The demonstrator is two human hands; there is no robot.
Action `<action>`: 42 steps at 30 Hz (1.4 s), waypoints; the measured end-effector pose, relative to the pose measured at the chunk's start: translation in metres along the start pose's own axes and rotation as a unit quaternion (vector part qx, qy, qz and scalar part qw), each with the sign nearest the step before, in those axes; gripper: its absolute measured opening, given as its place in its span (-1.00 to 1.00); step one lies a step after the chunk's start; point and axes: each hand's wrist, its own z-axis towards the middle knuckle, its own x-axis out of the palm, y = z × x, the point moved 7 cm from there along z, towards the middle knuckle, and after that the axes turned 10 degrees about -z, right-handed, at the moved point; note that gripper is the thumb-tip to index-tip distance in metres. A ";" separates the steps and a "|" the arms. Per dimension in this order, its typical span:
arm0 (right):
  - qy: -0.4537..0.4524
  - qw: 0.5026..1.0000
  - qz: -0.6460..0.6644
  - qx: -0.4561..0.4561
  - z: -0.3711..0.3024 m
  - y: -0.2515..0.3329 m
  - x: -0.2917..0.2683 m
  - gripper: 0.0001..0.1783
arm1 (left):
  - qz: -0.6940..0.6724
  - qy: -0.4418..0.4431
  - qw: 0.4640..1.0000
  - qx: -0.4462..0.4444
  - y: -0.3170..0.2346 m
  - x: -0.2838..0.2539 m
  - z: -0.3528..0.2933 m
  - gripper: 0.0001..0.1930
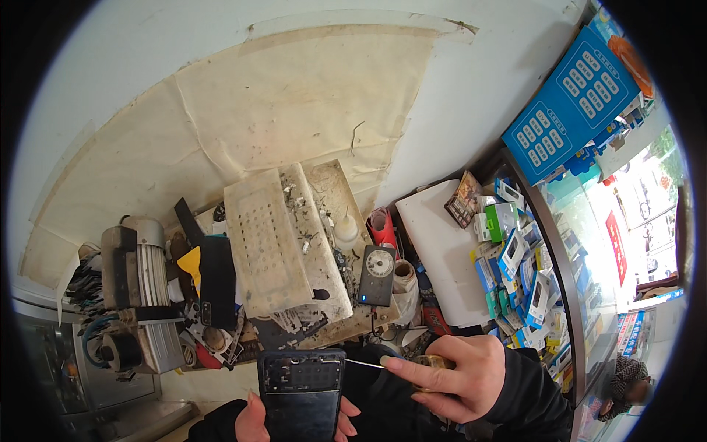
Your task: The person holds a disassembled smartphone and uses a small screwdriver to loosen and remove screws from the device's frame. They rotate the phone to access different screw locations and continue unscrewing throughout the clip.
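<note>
At the lower middle my left hand is wrapped round a dark phone, thumb on one side and fingertips on the other. The phone stands tilted, its upper part uncovered so that inner parts and small metal bits show. My right hand grips a thin screwdriver with a forefinger stretched along the shaft. The shaft points left and its tip meets the phone's upper right edge; whether it presses in is too small to tell. An amber handle shows partly under the fingers.
Beyond the phone lies a worn perforated board, with a white bottle and a black device with a round dial to its right. Grimy equipment stands left. Many small boxed goods fill the right side beside a dark counter edge.
</note>
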 end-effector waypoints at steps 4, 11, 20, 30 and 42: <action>-0.013 1.000 0.006 -0.008 -0.001 0.001 0.000 -0.30 | 0.008 0.024 0.999 -0.022 0.001 0.006 0.000 0.15; -0.015 1.000 0.000 -0.010 -0.001 0.002 0.000 -0.33 | 0.008 0.016 0.999 -0.030 0.002 0.008 -0.001 0.16; 0.003 1.000 -0.009 -0.013 -0.002 0.007 0.001 -0.33 | 0.000 0.015 0.999 -0.033 0.004 0.007 -0.002 0.15; 0.007 0.999 -0.040 -0.003 -0.003 0.009 -0.002 -0.32 | -0.022 0.012 0.999 -0.026 0.008 0.003 -0.005 0.13; 0.030 0.999 -0.028 -0.005 -0.005 0.012 -0.001 -0.34 | -0.044 -0.001 0.999 -0.026 0.012 0.001 -0.008 0.12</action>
